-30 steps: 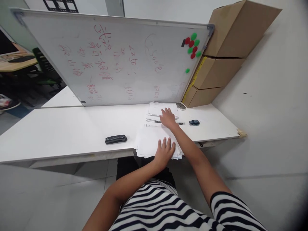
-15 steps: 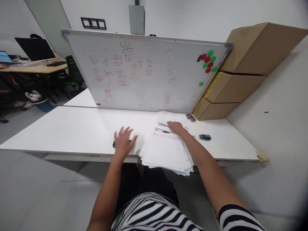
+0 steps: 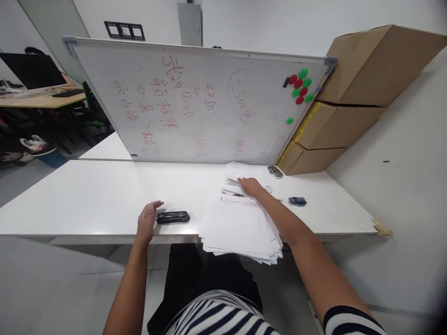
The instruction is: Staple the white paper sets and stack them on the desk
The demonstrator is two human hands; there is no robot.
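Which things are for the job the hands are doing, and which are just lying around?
Seem part of the job:
back papers, touched by the right hand
front paper stack
black stapler, beside the left hand

Seem just lying around:
computer mouse
small dark item
cardboard boxes

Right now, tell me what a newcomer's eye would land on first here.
Probably the big whiteboard along the back of the table, with red handwriting and red and green magnets near its upper right corner. Next, the three stacked cardboard boxes at its right end. Nearer, a thick paper stack overhangs the table's near edge, with a black stapler to its left, beside the left hand.
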